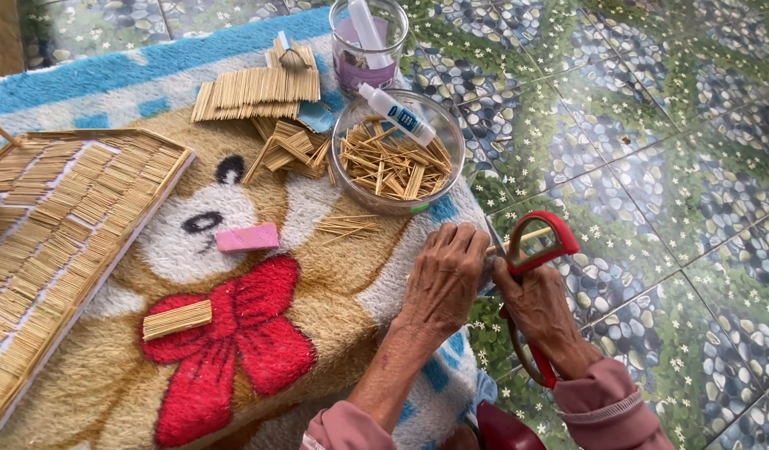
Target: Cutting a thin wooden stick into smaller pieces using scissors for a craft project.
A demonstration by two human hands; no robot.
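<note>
Scissors with red plastic handles (541, 250) are sitting in your right hand (541, 307), whose fingers are closing around the handles at the right edge of the table, out over the pebble-patterned tiled floor (676, 150). Your left hand (444, 279) is curling shut just beside them, its fingers pinching a thin pale wooden stick (526, 237) that is passing across the scissor blades. Both hands are touching at the fluffy bear-patterned blanket (259, 350) that is covering the table. A clear round bowl of short cut sticks (397, 158) is lying near your hands, farther up the table, with a small white glue bottle (397, 112) resting across its rim. Behind that, a clear glass jar (368, 46) is standing. A large flat panel of glued sticks (64, 242) is occupying the left side, well apart from your hands, and a pink rectangular block (247, 237) is lying on the bear's face.
</note>
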